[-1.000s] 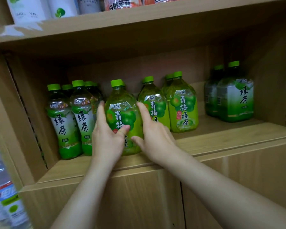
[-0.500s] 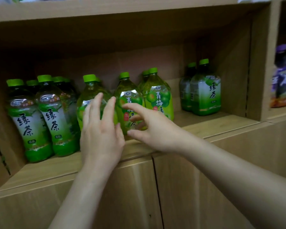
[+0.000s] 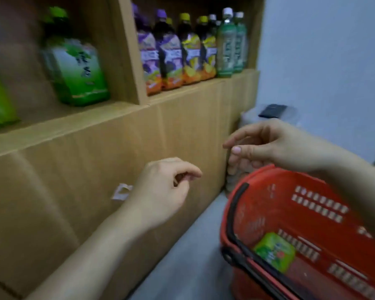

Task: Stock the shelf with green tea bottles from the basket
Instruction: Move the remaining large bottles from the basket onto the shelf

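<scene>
Both hands are empty right now. The left hand (image 3: 160, 191) hangs in front of the wooden cabinet face below the shelf (image 3: 63, 128), fingers loosely curled around nothing. The right hand (image 3: 268, 146) floats just above the far rim of the red basket (image 3: 268, 213), fingers half bent, also holding nothing. One green bottle (image 3: 275, 252) lies down in the basket. Up on the shelf there's a green tea bottle (image 3: 78, 68) standing, pretty blurry, with purple-label bottles (image 3: 152, 55) in the next compartment over

A shop: above the fingers (image 3: 243, 138), wooden shelves (image 3: 126, 61) hold rows of labelled drink bottles (image 3: 171, 53); just below them stands a red shopping basket (image 3: 268, 191).
</scene>
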The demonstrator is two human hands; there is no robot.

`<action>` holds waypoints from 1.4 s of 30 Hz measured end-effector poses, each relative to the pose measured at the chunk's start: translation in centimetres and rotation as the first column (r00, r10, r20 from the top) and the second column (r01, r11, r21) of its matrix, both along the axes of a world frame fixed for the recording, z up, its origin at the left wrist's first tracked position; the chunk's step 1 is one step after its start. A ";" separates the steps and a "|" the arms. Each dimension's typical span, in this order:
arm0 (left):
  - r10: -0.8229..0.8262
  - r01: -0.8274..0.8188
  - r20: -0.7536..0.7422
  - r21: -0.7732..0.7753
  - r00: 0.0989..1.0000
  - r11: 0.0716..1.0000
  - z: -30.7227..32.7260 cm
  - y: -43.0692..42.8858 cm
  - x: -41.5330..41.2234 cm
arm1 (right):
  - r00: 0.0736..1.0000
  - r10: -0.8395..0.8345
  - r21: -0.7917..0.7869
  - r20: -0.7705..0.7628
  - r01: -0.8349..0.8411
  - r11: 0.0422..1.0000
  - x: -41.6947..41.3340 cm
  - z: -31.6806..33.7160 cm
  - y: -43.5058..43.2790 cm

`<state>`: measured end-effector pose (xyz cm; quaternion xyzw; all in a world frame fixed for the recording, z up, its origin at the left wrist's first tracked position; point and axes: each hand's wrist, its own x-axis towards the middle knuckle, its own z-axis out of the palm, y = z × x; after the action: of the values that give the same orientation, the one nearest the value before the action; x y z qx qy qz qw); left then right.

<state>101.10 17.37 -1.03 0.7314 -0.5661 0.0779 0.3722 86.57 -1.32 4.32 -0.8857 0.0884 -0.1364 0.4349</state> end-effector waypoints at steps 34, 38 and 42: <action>-0.396 0.252 -0.090 0.891 0.914 0.378 -15.7 -20.6 -12.4 | 0.615 -0.146 0.009 -0.775 0.241 0.971 -16.8 -34.6 -10.8; -0.369 0.258 -0.116 0.894 0.922 0.365 -15.8 -21.2 -12.4 | 0.788 -0.260 0.090 -0.559 0.369 0.925 -16.3 -29.4 -12.5; -0.217 0.343 -0.279 0.864 0.935 0.367 -15.5 -21.3 -12.4 | 0.918 -0.298 0.303 -0.263 0.372 0.878 -13.0 -23.5 -13.7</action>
<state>88.71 -3.89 -16.56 0.7110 -0.6112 -0.3456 -0.0387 73.58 -15.02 -19.21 -0.7755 0.3086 -0.0988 0.5418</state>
